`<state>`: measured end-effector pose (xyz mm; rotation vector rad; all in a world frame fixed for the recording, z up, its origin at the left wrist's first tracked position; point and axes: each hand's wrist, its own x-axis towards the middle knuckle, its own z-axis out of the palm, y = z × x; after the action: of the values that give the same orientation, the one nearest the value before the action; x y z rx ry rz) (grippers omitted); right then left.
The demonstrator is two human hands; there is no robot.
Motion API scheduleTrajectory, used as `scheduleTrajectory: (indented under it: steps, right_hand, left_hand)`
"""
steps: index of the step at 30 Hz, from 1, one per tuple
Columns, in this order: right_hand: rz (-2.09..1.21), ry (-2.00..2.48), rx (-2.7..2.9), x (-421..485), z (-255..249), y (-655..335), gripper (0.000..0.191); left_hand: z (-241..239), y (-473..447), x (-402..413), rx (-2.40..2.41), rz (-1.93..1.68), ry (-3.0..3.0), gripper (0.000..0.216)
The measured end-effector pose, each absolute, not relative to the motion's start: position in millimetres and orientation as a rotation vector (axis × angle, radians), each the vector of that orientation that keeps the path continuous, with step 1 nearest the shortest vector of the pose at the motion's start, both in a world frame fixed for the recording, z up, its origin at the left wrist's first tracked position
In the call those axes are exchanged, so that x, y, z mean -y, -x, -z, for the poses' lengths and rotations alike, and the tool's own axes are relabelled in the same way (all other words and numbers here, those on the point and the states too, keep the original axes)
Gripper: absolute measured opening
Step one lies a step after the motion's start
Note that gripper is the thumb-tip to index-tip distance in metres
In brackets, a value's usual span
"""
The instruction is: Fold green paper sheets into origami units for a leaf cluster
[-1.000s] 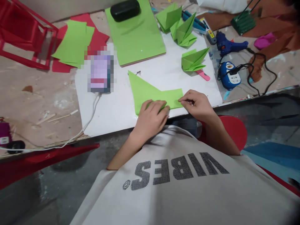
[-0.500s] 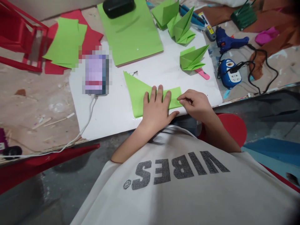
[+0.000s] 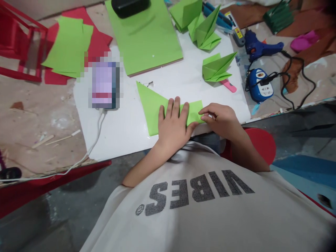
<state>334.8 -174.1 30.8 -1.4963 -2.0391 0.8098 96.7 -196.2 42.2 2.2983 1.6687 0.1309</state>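
Observation:
A folded sheet of green paper (image 3: 150,112) lies near the front edge of a white board (image 3: 110,136). Its left end rises to a point, and its right end is a narrow strip. My left hand (image 3: 173,126) presses flat over the middle of the paper, fingers stretched out and hiding part of it. At the strip's right end, my right hand (image 3: 220,119) has curled fingers, with index finger and thumb at the paper's edge. Beyond my right hand stands a folded green paper piece (image 3: 216,70), partly over a pink-handled tool (image 3: 229,85).
Left lies a phone (image 3: 103,85) on a white cable (image 3: 97,140). A green paper stack (image 3: 147,45) bears a black case (image 3: 130,7). More folded green pieces (image 3: 204,31), a utility knife (image 3: 237,35), a blue glue gun (image 3: 259,45) and a blue power socket (image 3: 259,85) sit at right.
The view has shifted slightly. My right fingers have moved a little at the strip's right end; my left hand stays flat on the paper.

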Motion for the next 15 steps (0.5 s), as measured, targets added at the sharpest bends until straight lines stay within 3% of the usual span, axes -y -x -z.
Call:
scheduleTrajectory:
  steps: [15]
  right_hand:
    - [-0.787,1.504,2.005,175.2,-30.1,-334.0,0.02]
  left_hand:
    - [-41.3,-97.5,195.1,-1.693,-0.136,-2.27,0.075]
